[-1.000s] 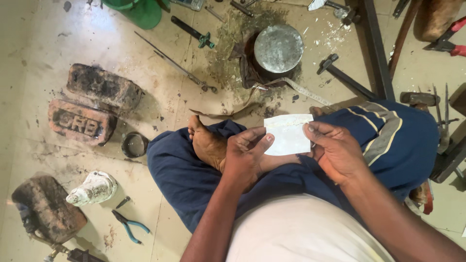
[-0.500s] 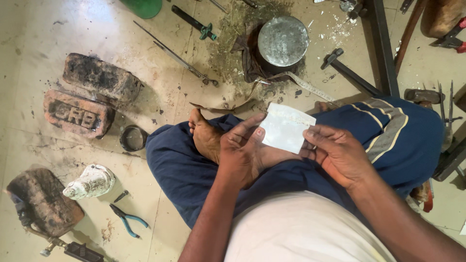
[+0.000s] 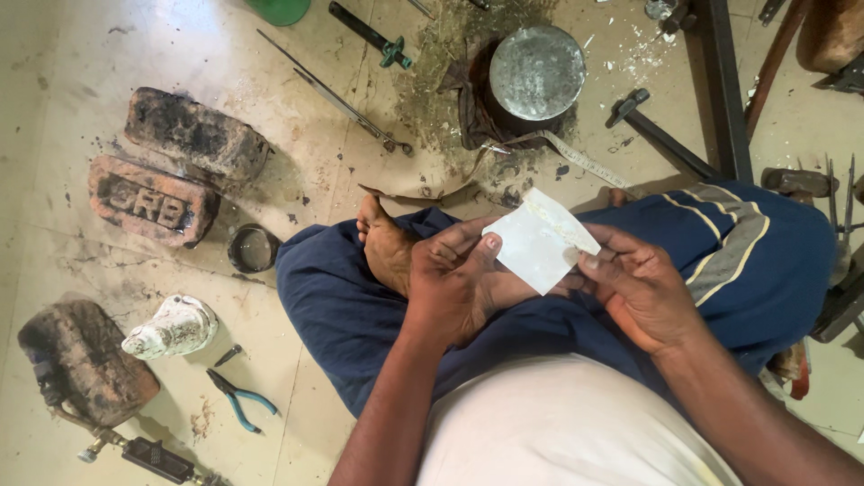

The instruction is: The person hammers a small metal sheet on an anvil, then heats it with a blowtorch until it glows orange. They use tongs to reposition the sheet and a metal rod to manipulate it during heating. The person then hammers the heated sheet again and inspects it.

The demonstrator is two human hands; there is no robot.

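I sit cross-legged on the floor in dark blue trousers, one bare foot (image 3: 387,247) showing. Both hands hold a small white square sheet (image 3: 537,241) over my lap. My left hand (image 3: 454,283) pinches its left edge with thumb and fingers. My right hand (image 3: 634,288) grips its lower right edge. The sheet is tilted, one corner pointing up and its top edge slightly folded.
Two bricks (image 3: 166,171) lie at the left beside a small metal ring (image 3: 253,248). A white figurine (image 3: 173,328), blue-handled pliers (image 3: 238,399) and a dark torch body (image 3: 85,364) sit lower left. A round metal lid (image 3: 537,72), a hammer (image 3: 657,135) and a metal frame (image 3: 724,85) lie ahead.
The sheet has turned from lying flat and level to a tilted, diamond-like angle, and my hands have shifted slightly with it. The view has moved a little.
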